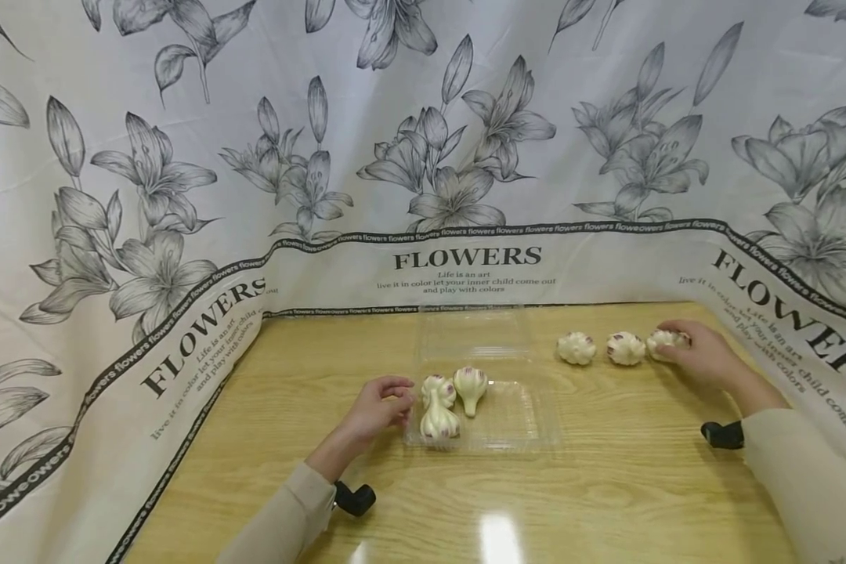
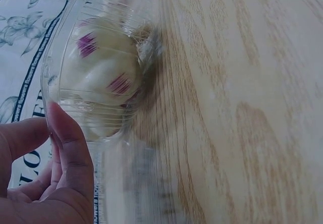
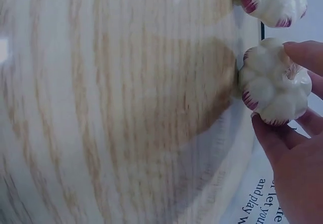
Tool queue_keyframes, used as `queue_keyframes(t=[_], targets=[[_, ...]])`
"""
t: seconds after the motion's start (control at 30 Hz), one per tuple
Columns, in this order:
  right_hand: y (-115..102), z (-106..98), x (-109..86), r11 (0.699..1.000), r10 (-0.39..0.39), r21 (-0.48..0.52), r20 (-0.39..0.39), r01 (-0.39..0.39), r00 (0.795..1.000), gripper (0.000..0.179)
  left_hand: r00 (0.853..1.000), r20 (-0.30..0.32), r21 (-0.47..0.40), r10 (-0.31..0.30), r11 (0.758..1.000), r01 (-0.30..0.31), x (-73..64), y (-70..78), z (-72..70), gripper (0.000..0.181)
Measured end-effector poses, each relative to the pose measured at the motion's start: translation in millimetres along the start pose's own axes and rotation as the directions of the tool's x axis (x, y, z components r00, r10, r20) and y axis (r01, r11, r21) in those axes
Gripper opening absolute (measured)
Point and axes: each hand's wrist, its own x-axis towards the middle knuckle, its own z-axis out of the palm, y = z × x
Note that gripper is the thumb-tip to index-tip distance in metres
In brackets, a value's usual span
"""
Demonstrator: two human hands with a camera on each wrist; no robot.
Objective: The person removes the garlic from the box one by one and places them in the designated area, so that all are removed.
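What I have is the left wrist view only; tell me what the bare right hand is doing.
Observer: The bare right hand grips a rounded, cream-white garlic bulb with purple streaks.
Operator: Report what lies beside it.
Observer: Two more cream-white, purple-streaked bulbs sit in a row on the pale wooden table.
Operator: Now describe the lid of the clear, rectangular plastic box.
Observer: The lid lies open, toward the white fabric backdrop with grey flowers.
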Motion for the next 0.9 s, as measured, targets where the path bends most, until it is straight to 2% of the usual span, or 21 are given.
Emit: queue_keyframes(t=[0.2, 0.47, 0.9], targets=[[-0.4, 0.6, -0.2, 1.0, -0.018, 0.019, 0.051, 0.017, 0.999, 0.049, 1.0, -0.009, -0.004, -0.003, 1.0, 0.003, 0.0, -0.6, 0.1, 0.038], [-3.4, 2.7, 0.2, 0.999, -0.041, 0.005, 0.071, 0.04, 0.997, 0.052, 1.0, -0.004, 0.006, -0.003, 1.0, 0.003, -0.5, -0.8, -0.7, 0.04], [-0.7, 0.7, -1.7, 1.0, -0.03, 0.003, 0.086, 0.03, 0.996, 0.074, 1.0, -0.019, 0.013, -0.008, 1.0, 0.009, 0.6, 0.5, 1.1, 0.038]])
